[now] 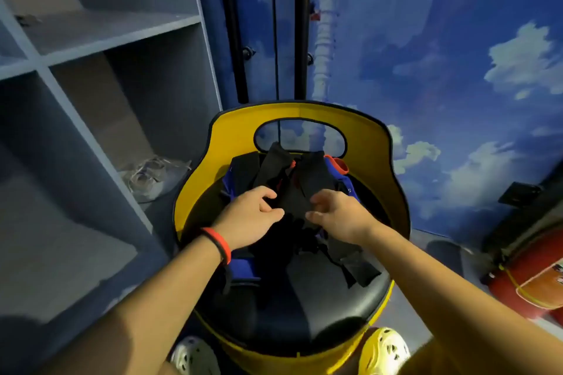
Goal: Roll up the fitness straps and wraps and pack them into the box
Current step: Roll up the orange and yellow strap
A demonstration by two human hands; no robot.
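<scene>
The left hand [253, 216] pinches a black wrap [292, 192] atop the pile of straps [359, 268] on the yellow chair [380, 167]. The right hand [338, 213] curls beside it (too blurry to tell if it grips). One shelf [100, 39] cubby holds something clear [152, 175].

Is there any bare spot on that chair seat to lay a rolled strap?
Yes: the black seat front, between the strap pile and yellow rim. Farther back is crowded, under the left hand and right hand.
</scene>
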